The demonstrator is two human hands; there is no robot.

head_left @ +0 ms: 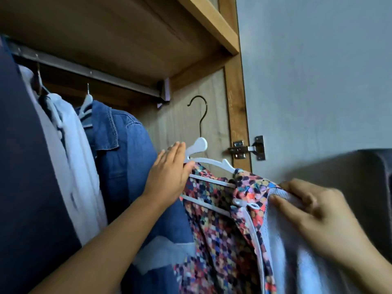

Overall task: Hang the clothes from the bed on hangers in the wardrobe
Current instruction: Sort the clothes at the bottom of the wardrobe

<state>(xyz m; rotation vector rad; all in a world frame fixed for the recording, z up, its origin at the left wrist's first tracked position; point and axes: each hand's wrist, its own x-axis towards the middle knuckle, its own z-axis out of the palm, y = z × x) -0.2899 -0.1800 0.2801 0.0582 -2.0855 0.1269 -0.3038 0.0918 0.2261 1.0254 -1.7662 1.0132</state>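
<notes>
While the head view looks up into the wardrobe (233, 115), a white hanger (199, 146) is seen just in front of its right side panel, below the rail (89, 74) and not hooked on it. Its dark metal hook rises upright with the opening turned left; its long axis slopes down from left to right. A multicoloured patterned garment (214, 225) is draped over the hanger and hangs downward. The left hand (169, 175) is laid against the hanger's left shoulder, fingers (178, 148) straight and together, thumb touching the garment's edge. The right hand (322, 217) is curled on a pale towel-like cloth (282, 240) at the hanger's right end, fingers clamped on its top fold. Left of these, a denim shirt (125, 158) and a white garment (70, 149) are hung from the rail.
</notes>
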